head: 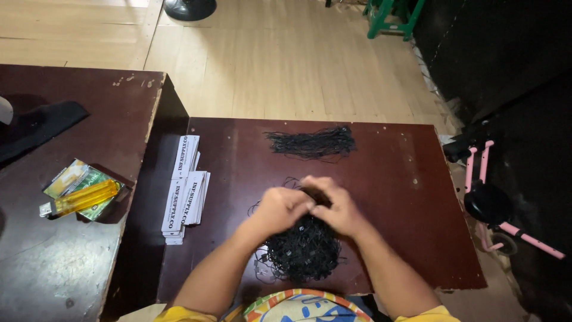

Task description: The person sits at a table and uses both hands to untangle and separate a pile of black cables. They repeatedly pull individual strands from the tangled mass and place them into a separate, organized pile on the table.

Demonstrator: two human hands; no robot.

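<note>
Dark brown counter, surface worn, standing on a light wood floor. On it: a tangled pile of black cords at the near edge; a tidier cord bundle toward the far edge; stacked white tags along the left side. A second, scuffed counter adjoins on the left, carrying a yellow lighter on a green packet, and a black cloth.

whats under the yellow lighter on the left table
The translucent yellow lighter lies on a green and yellow flat packet, on the dark left table. The packet's middle is covered.
</note>
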